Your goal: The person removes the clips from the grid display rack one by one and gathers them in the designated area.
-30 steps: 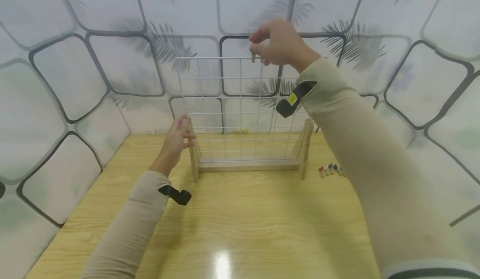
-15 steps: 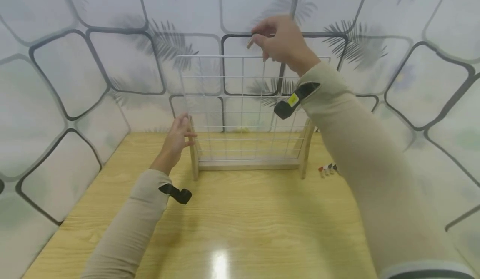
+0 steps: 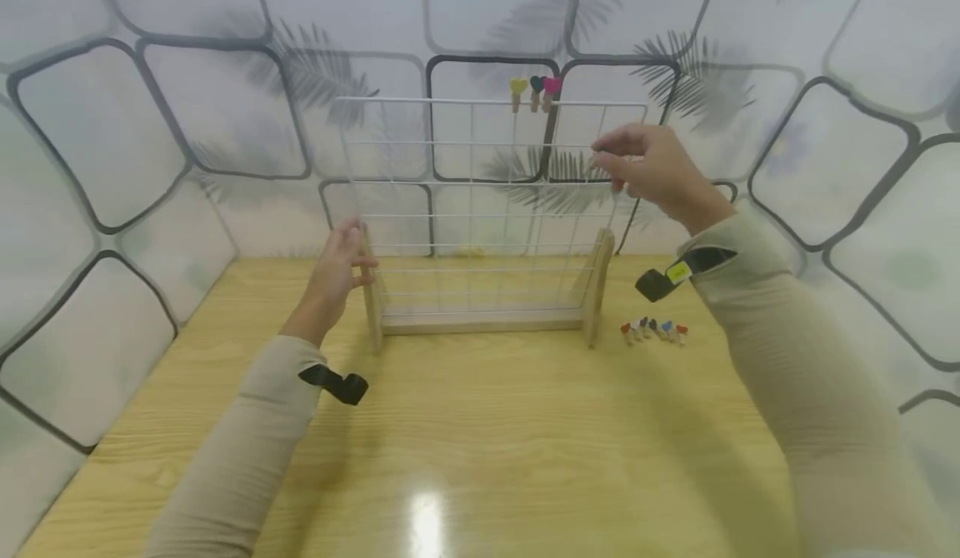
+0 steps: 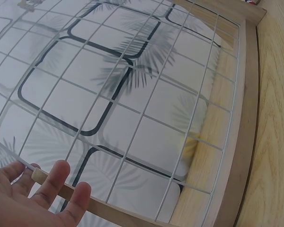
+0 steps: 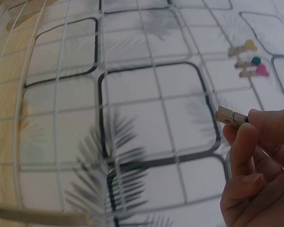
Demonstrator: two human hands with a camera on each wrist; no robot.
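Head view: left hand (image 3: 332, 279) loosely spread, fingers against left wooden upright (image 3: 372, 308) of wire grid rack (image 3: 480, 321), probably steadying it. Right hand (image 3: 660, 166) pinches mini wooden clothespin (image 5: 231, 116) near grid's right side, gripping tip exposed, presumably kept free for clipping. Three heart-topped clothespins (image 3: 536, 100) sit along top wire (image 3: 450, 101); loose clothespins (image 3: 653, 326) lie on bench (image 3: 487, 425) right of rack, seemingly for easy right-hand pickup.

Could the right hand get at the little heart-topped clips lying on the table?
Probably yes: the clips lie uncovered beside the rack, lower than the right hand. It pinches a clothespin, though, so it may need to let go first.
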